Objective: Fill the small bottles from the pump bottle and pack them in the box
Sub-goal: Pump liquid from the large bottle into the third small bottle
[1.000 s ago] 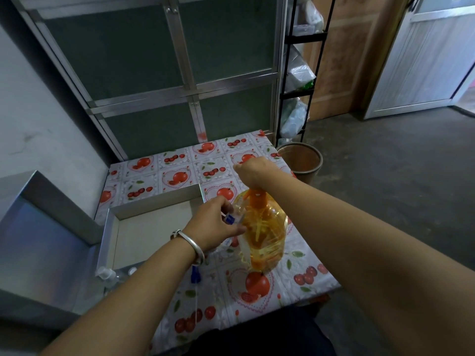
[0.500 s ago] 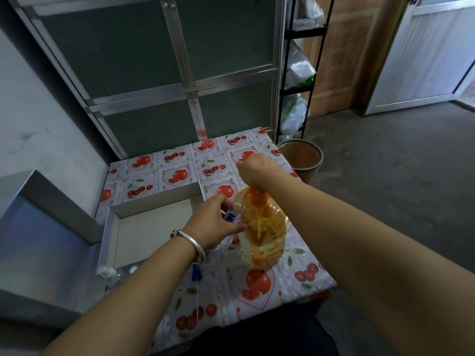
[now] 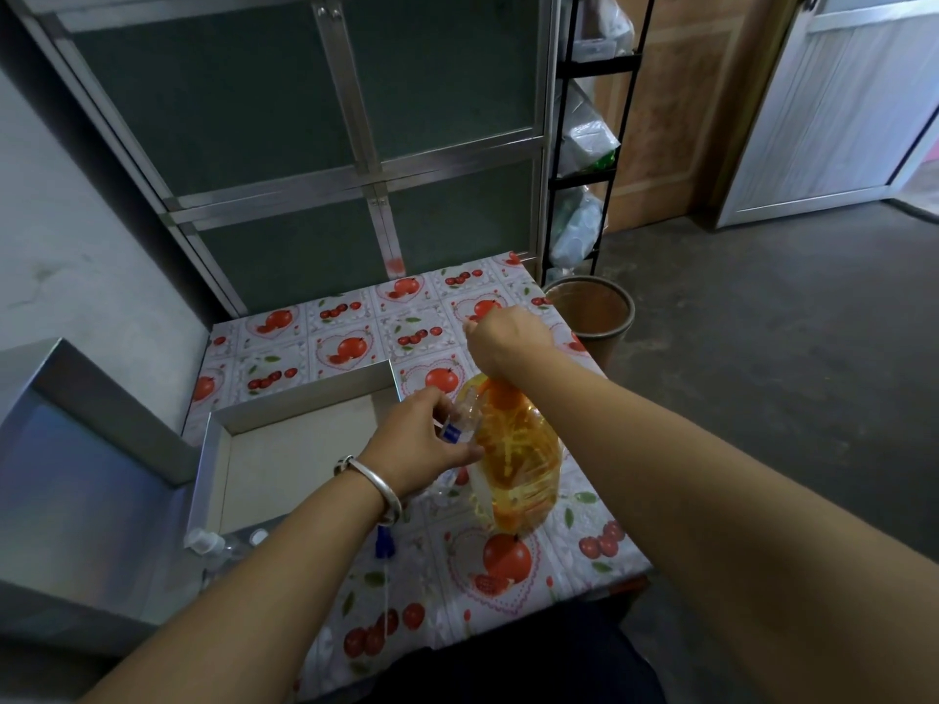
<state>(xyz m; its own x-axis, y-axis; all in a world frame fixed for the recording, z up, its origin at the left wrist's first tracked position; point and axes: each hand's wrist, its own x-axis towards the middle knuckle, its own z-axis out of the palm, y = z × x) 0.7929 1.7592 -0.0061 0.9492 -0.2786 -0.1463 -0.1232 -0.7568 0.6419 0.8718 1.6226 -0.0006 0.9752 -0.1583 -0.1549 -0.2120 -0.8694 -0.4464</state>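
Observation:
A large clear pump bottle (image 3: 518, 464) of orange-yellow liquid stands on the fruit-patterned table (image 3: 355, 343). My right hand (image 3: 500, 337) is curled over its pump head, which the hand hides. My left hand (image 3: 421, 439) grips a small clear bottle (image 3: 460, 424) with a blue label beside the big bottle's neck. The open silver box (image 3: 305, 419) with a pale inside lies to the left. More small bottles (image 3: 218, 543) lie at the box's near corner, partly hidden by my left forearm. A blue cap (image 3: 384, 543) lies on the table under my left wrist.
The silver box lid (image 3: 76, 449) leans at the far left. A brown bin (image 3: 592, 309) stands on the floor past the table's right corner. Behind it a black rack (image 3: 584, 144) holds plastic bags. A glass-panelled cabinet (image 3: 330, 134) backs the table.
My right hand has risen a little above the pump bottle's top. My left hand keeps the small bottle at the neck.

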